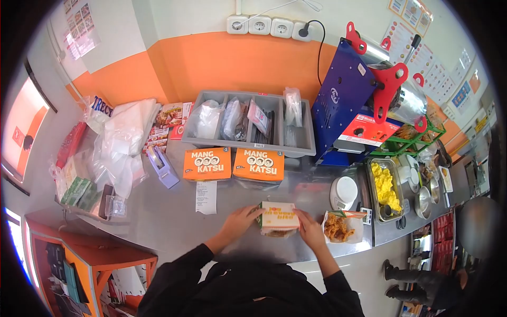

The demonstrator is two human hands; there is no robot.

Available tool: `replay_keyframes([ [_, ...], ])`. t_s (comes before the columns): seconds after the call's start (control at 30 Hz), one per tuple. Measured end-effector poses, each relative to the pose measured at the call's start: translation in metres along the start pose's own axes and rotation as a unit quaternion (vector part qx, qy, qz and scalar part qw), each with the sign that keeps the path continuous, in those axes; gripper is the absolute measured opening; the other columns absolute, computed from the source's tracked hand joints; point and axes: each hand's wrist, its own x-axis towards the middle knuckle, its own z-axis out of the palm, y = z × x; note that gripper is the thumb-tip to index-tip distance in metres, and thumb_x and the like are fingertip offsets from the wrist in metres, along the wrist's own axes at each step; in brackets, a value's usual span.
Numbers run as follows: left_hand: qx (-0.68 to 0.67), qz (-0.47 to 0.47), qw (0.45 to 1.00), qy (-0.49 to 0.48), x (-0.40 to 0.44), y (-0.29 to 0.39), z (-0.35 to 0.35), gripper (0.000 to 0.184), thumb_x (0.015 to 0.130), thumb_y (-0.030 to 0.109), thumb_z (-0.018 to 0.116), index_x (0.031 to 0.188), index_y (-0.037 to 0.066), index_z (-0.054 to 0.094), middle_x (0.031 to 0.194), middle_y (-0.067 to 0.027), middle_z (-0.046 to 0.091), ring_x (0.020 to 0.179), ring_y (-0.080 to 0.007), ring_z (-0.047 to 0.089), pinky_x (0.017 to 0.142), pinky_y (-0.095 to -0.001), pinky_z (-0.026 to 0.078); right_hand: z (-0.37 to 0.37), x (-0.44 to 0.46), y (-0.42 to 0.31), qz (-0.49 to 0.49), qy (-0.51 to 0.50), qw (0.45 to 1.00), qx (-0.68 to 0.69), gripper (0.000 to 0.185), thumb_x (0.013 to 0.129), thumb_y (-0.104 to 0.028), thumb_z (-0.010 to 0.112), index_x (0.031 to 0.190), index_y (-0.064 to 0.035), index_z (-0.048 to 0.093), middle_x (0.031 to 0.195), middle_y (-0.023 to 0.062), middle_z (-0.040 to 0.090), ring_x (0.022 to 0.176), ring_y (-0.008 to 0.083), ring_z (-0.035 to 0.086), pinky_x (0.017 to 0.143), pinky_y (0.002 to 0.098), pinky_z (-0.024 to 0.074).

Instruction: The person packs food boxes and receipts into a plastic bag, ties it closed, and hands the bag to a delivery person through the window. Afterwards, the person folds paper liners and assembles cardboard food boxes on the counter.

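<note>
A small cardboard food box (279,214) with a pale printed lid and an orange-and-green side lies near the front edge of the steel counter. My left hand (242,221) grips its left side, fingertips at the upper corner. On the opposite side, my right hand (309,227) holds the box with the thumb and fingers against the edge. What is inside is hidden by the lid. To the right of my right hand, an open box of fried pieces (339,228) sits on the counter. Two orange "Mang Katsu" boxes (207,164) stand behind, and a paper receipt (206,197) hangs below the left one.
A grey divided tray (190,138) holds packaged cutlery at the back. A purple tape dispenser (163,168) and plastic bags (124,129) are left. Rightward stand a blue cup sealer (343,95), a white round container (344,191) and a pan of yellow food (385,186). Another person (438,282) stands lower right.
</note>
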Motion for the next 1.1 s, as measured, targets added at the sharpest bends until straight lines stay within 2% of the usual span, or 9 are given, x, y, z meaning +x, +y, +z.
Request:
replay_keyframes([
  [0.13, -0.135, -0.141, 0.980, -0.041, -0.019, 0.025, 0.007, 0.052, 0.083, 0.005, 0.051, 0.133, 0.020, 0.046, 0.113, -0.0111, 0.056, 0.102, -0.0290, 0.059, 0.082, -0.0349, 0.051, 0.016, -0.022, 0.005, 0.005, 0.039, 0.996, 0.081, 0.053, 0.081, 0.002, 0.047, 0.132, -0.0129, 0.050, 0.119, 0.0176, 0.057, 0.097, 0.0307, 0.061, 0.078, 0.0350, 0.0522],
  [0.2, -0.261, -0.161, 0.951, -0.033, -0.025, 0.030, 0.001, 0.056, 0.086, 0.004, 0.046, 0.138, 0.022, 0.041, 0.118, -0.0125, 0.055, 0.100, -0.0301, 0.059, 0.082, -0.0351, 0.051, 0.023, -0.033, 0.021, 0.077, -0.020, 0.946, 0.315, 0.055, 0.082, 0.003, 0.046, 0.135, -0.0120, 0.047, 0.117, 0.0135, 0.057, 0.101, 0.0277, 0.059, 0.082, 0.0347, 0.0503],
  [0.27, -0.466, -0.341, 0.806, -0.133, -0.018, 0.040, -0.023, 0.051, 0.090, 0.011, 0.047, 0.139, 0.022, 0.039, 0.117, -0.0135, 0.055, 0.101, -0.0272, 0.059, 0.083, -0.0358, 0.051, 0.014, -0.033, 0.023, 0.156, -0.081, 0.838, 0.517, 0.054, 0.085, -0.001, 0.049, 0.138, -0.0117, 0.044, 0.111, 0.0071, 0.057, 0.099, 0.0194, 0.057, 0.078, 0.0300, 0.0499],
  [0.3, -0.553, -0.416, 0.700, -0.177, -0.014, 0.044, -0.033, 0.049, 0.092, 0.014, 0.047, 0.140, 0.023, 0.038, 0.116, -0.0140, 0.055, 0.102, -0.0257, 0.058, 0.084, -0.0361, 0.051, 0.011, -0.033, 0.015, 0.193, -0.072, 0.837, 0.507, 0.052, 0.087, -0.004, 0.050, 0.138, -0.0107, 0.044, 0.110, 0.0085, 0.057, 0.097, 0.0186, 0.058, 0.077, 0.0292, 0.0499],
  [0.4, -0.544, -0.413, 0.720, -0.124, -0.021, 0.066, -0.028, 0.052, 0.094, 0.029, 0.052, 0.140, 0.013, 0.035, 0.115, -0.0121, 0.056, 0.106, -0.0214, 0.055, 0.084, -0.0369, 0.050, 0.014, -0.031, -0.014, 0.262, -0.043, 0.855, 0.446, 0.053, 0.089, -0.015, 0.059, 0.137, -0.0023, 0.042, 0.107, 0.0117, 0.059, 0.088, 0.0150, 0.060, 0.073, 0.0262, 0.0492],
  [0.6, -0.605, -0.544, 0.564, -0.142, -0.040, 0.051, 0.004, 0.059, 0.090, 0.036, 0.059, 0.126, -0.008, 0.043, 0.118, -0.0132, 0.052, 0.113, -0.0179, 0.050, 0.096, -0.0309, 0.044, 0.027, -0.037, -0.013, 0.340, -0.029, 0.781, 0.522, 0.059, 0.083, -0.017, 0.069, 0.130, 0.0059, 0.041, 0.096, 0.0153, 0.066, 0.086, 0.0177, 0.063, 0.078, 0.0296, 0.0490],
  [0.9, -0.613, -0.511, 0.565, -0.209, -0.039, 0.043, 0.011, 0.054, 0.085, 0.045, 0.065, 0.113, -0.001, 0.056, 0.099, -0.0039, 0.056, 0.089, -0.0078, 0.051, 0.080, -0.0190, 0.041, 0.023, -0.033, -0.023, 0.396, -0.017, 0.701, 0.592, 0.053, 0.085, -0.013, 0.066, 0.129, 0.0008, 0.040, 0.107, 0.0168, 0.062, 0.100, 0.0210, 0.060, 0.087, 0.0328, 0.0465],
  [1.0, -0.647, -0.548, 0.516, -0.117, -0.039, 0.049, 0.011, 0.049, 0.084, 0.040, 0.067, 0.111, 0.000, 0.056, 0.096, -0.0024, 0.056, 0.089, -0.0076, 0.053, 0.079, -0.0179, 0.042, 0.028, -0.036, -0.021, 0.392, -0.020, 0.702, 0.594, 0.050, 0.086, -0.011, 0.064, 0.129, -0.0019, 0.041, 0.110, 0.0150, 0.060, 0.103, 0.0227, 0.058, 0.090, 0.0364, 0.0446],
  [1.1, -0.660, -0.551, 0.506, -0.065, -0.041, 0.049, 0.010, 0.040, 0.085, 0.029, 0.068, 0.110, 0.001, 0.051, 0.107, -0.0049, 0.054, 0.104, -0.0096, 0.053, 0.093, -0.0225, 0.043, 0.031, -0.038, -0.024, 0.395, -0.007, 0.681, 0.617, 0.054, 0.084, -0.008, 0.066, 0.130, -0.0017, 0.039, 0.109, 0.0156, 0.060, 0.101, 0.0223, 0.059, 0.090, 0.0358, 0.0450],
])
